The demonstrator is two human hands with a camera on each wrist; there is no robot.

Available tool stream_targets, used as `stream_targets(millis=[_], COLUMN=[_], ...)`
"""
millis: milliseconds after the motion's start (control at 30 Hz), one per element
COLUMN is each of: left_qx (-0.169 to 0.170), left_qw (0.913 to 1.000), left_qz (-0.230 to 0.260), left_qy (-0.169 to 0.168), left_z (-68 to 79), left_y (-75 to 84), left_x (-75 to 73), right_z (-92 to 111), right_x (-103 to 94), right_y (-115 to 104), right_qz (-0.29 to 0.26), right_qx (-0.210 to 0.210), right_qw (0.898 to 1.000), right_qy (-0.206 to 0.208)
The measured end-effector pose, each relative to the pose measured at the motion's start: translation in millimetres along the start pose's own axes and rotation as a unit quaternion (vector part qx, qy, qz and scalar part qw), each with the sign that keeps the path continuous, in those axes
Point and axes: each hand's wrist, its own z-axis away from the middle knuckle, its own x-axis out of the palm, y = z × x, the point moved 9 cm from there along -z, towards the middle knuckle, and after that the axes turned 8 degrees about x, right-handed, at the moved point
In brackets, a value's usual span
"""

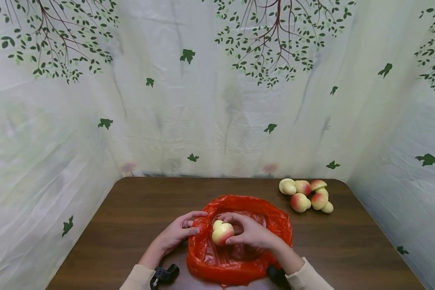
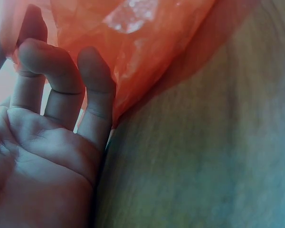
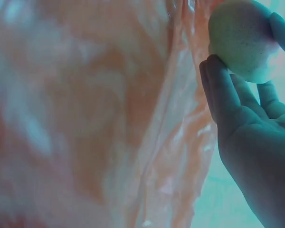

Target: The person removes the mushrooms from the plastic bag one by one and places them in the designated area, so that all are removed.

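A red plastic bag (image 1: 239, 278) stands with its mouth spread wide at the near middle of the table. My left hand (image 1: 177, 233) holds its left rim, and in the left wrist view the curled fingers (image 2: 97, 76) lie against the thin plastic. Over the bag's mouth, my right hand (image 1: 251, 231) grips a yellow peach (image 1: 222, 234) with a red blush between thumb and fingers. A smaller pale yellow round piece (image 1: 217, 224) shows right behind that peach. The right wrist view has the peach (image 3: 242, 40) at the fingertips, beside the bag's wall (image 3: 171, 142).
Several more yellow-and-red peaches (image 1: 299, 202) lie grouped at the table's far right corner. The brown wooden table (image 1: 130, 201) is backed and flanked by pale curtains (image 1: 210, 100) with a leaf print. A black wrist mount (image 1: 164, 276) sits on the left wrist.
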Motion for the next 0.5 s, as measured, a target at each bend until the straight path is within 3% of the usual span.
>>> stream_targets(millis=[500], left_qx=[-0.002], left_qw=[1.0], left_qz=[-0.005], left_qy=[0.004], left_z=[0.2], left_y=[0.1], left_x=[-2.5], right_z=[27], right_x=[-52.0], right_y=[-15], right_qz=[-0.027], right_qx=[0.003], right_qw=[0.997], right_qy=[0.069])
